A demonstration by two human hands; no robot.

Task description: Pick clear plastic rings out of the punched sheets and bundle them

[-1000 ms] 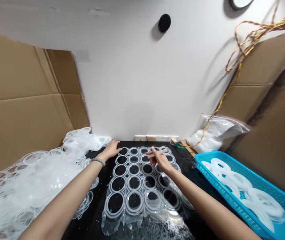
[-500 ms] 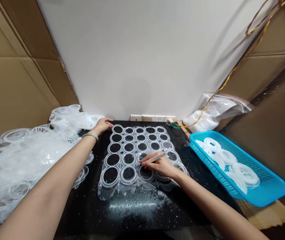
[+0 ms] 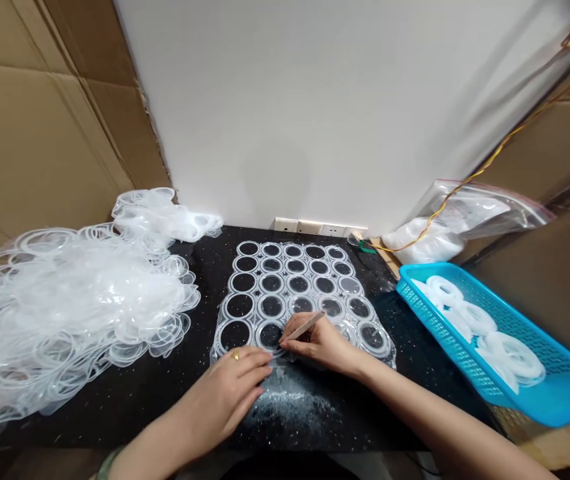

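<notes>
Black speckled worktop point(image 3: 115, 420) held clear plastic sheet of rings point(image 3: 305, 287). L hand point(image 3: 225, 393) had shifted from far edge to near edge, fingers point(image 3: 257, 363) pressed together, apparently on sheet; R hand point(image 3: 319, 343) pinched pale stick point(image 3: 302, 328) at a ring.

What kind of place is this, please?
Probably a small handwork workshop: a black worktop holds a clear plastic sheet of rings, beside a heap of loose clear rings and a blue basket of white rings.
</notes>
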